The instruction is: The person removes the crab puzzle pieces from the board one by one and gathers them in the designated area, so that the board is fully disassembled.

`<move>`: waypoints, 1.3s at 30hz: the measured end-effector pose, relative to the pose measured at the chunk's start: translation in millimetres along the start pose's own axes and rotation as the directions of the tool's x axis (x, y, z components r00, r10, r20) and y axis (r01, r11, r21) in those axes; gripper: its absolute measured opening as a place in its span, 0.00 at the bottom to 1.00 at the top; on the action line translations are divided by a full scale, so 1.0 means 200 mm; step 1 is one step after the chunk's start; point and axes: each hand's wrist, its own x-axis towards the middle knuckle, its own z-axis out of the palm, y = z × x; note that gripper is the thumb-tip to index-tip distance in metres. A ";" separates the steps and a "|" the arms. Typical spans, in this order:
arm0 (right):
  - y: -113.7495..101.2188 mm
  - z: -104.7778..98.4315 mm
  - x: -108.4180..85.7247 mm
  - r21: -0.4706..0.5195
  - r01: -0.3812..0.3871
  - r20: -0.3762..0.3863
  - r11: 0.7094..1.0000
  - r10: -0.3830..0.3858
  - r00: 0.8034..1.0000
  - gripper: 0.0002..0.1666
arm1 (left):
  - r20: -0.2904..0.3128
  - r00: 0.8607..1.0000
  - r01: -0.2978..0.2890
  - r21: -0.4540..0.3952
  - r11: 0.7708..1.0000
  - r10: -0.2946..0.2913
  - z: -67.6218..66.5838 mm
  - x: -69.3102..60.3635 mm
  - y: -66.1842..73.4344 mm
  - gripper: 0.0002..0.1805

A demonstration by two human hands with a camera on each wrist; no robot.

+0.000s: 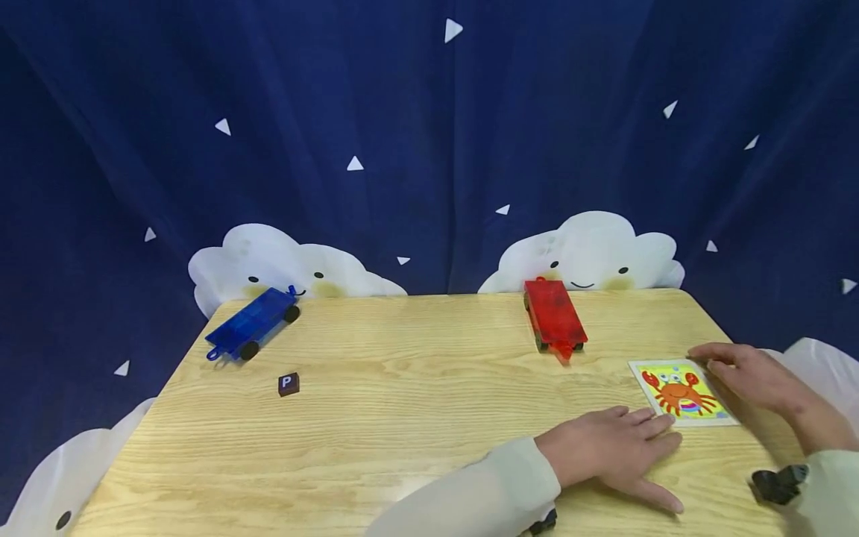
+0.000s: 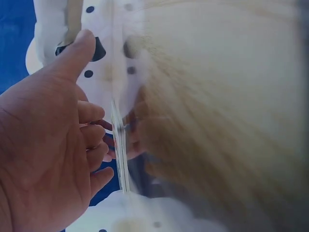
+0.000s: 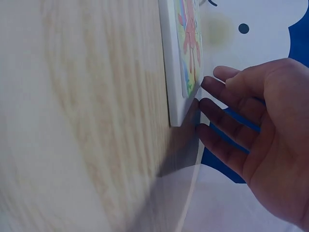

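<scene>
A square crab picture [image 1: 683, 393] with a white border lies flat at the right of the table. My left hand [image 1: 620, 451] spreads its fingers at the picture's lower left corner; whether they touch it I cannot tell. At its upper right edge is my right hand [image 1: 765, 380], fingers loosely bent and nothing gripped. In the left wrist view the picture [image 2: 120, 150] appears edge-on beyond my left hand [image 2: 53, 140]. The right wrist view has the fingertips of my right hand [image 3: 270, 130] close beside the picture's thick white edge [image 3: 173, 92].
A red wheeled car [image 1: 555, 313] stands at the back right of the wooden table [image 1: 403, 447]. A blue wheeled car [image 1: 253, 323] is at the back left, with a small dark block marked P [image 1: 288, 384] in front of it. Behind hangs a dark blue curtain [image 1: 403, 89].
</scene>
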 end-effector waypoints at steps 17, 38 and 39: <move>0.03 0.01 0.03 0.004 0.008 -0.007 1.000 -0.008 1.000 0.18 | 0.040 0.997 0.071 -0.064 0.995 -0.068 -0.01 0.07 -0.02 0.49; -0.04 0.00 0.00 0.021 -0.041 0.069 0.999 0.039 0.997 0.15 | 0.055 0.997 0.059 -0.008 0.998 -0.058 0.03 0.03 -0.02 0.47; -0.05 0.00 0.00 0.023 -0.036 0.073 0.999 0.034 0.997 0.14 | 0.054 0.997 0.051 0.009 0.999 -0.051 0.03 0.01 -0.02 0.47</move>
